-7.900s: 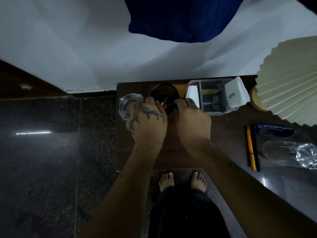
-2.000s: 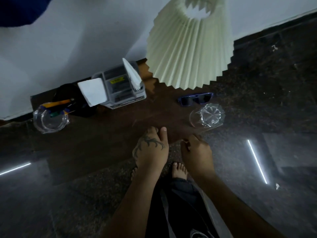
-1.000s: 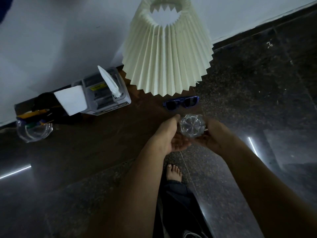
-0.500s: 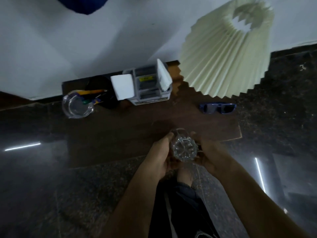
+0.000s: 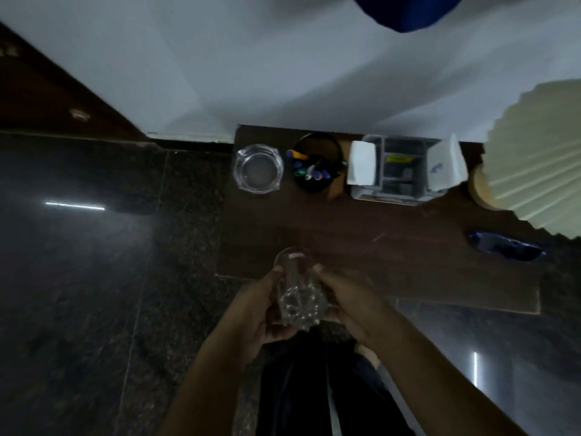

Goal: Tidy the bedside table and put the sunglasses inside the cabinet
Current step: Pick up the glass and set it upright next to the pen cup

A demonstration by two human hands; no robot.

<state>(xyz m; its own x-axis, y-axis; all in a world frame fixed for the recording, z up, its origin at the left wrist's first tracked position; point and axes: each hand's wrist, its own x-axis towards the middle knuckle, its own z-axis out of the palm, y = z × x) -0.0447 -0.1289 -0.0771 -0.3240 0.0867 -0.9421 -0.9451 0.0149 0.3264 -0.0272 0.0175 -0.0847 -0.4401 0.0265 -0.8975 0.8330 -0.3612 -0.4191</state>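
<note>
A clear drinking glass (image 5: 297, 287) is held between both hands at the front edge of the dark wooden bedside table (image 5: 408, 265), tilted with its mouth toward the table. My left hand (image 5: 261, 305) grips its left side and my right hand (image 5: 349, 297) its right side. The blue sunglasses (image 5: 506, 245) lie on the table's right part, just below the lamp shade. The frame is blurred by motion.
Along the back of the table stand a glass ashtray (image 5: 257, 168), a black pen cup (image 5: 316, 166) and a grey organiser (image 5: 397, 169) with white packets. A pleated cream lamp shade (image 5: 540, 158) overhangs the right end. Dark polished floor (image 5: 94, 278) surrounds the table.
The glass lay on the table's right side, both hands picked it up, and now carry it toward the left front. The view has swung left.
</note>
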